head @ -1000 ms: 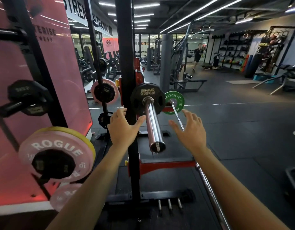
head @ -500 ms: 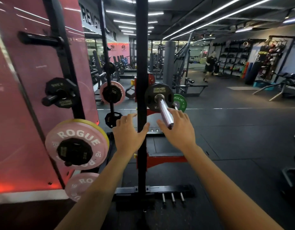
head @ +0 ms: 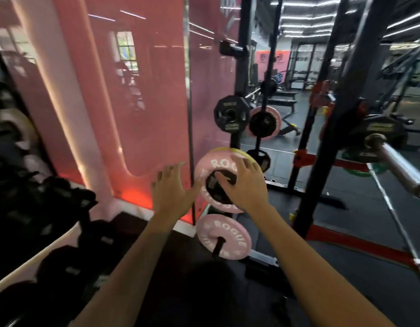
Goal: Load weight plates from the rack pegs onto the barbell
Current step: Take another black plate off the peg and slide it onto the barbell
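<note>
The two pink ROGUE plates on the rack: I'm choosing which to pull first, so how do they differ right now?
The upper pink plate has a small black plate stacked in front and a yellow plate behind; the lower pink plate hangs alone, its peg end bare. The right hand lies over the upper one and the left hand reaches beside it; nothing touches the lower. Both carry white ROGUE lettering.

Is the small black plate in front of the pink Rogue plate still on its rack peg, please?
On the peg: the small black plate sits flat against the pink Rogue plate, with the right hand over it.
</note>
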Demonstrator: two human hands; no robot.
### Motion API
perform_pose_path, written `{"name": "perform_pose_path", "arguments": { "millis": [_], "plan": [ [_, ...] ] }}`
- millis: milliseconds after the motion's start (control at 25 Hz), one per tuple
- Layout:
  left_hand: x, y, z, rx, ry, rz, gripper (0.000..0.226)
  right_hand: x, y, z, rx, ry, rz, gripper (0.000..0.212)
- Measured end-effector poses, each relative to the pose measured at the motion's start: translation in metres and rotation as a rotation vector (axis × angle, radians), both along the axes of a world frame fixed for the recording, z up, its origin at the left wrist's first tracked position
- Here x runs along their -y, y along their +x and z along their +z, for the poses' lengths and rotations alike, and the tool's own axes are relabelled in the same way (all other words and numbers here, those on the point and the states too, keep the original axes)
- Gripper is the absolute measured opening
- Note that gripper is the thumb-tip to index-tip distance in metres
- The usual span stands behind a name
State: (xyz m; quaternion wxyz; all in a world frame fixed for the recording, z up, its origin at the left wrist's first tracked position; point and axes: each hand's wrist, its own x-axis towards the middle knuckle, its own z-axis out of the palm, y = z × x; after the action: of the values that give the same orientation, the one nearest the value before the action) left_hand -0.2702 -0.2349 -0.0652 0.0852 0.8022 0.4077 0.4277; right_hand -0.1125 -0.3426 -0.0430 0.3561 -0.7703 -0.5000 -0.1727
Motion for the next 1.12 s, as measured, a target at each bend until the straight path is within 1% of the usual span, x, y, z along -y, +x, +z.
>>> {"name": "perform_pose_path", "arguments": {
  "millis": [160, 360, 560, 720, 800, 920, 1120],
  "plan": [
    [-0.031, -0.041, 0.0, 0.002, -0.034, 0.008, 0.064, -0.053, -0.05, 0.0, -0.007, -0.03, 0.089, 0.064],
    [-0.066, -0.037, -0.004, 0.042, -0.052, -0.014, 0.058, -0.091, -0.037, 0.002, -0.004, -0.027, 0.056, 0.062],
    [-0.111, 0.021, -0.005, 0.015, -0.047, -0.092, 0.064, -0.124, 0.02, -0.003, 0.02, -0.001, -0.022, 0.059],
    [-0.141, 0.082, 0.009, 0.02, -0.02, -0.176, 0.059, -0.155, 0.077, 0.002, -0.035, 0.022, -0.107, 0.062],
    [-0.165, 0.112, 0.013, 0.036, -0.017, -0.178, 0.058, -0.173, 0.108, 0.006, -0.04, 0.031, -0.129, 0.061],
    [-0.204, 0.15, 0.006, 0.008, -0.021, -0.186, 0.059, -0.197, 0.148, 0.01, -0.049, 0.048, -0.177, 0.059],
    [-0.275, 0.213, -0.004, 0.008, -0.043, -0.232, 0.06, -0.243, 0.205, 0.007, -0.05, 0.004, -0.277, 0.059]
  ]
}}
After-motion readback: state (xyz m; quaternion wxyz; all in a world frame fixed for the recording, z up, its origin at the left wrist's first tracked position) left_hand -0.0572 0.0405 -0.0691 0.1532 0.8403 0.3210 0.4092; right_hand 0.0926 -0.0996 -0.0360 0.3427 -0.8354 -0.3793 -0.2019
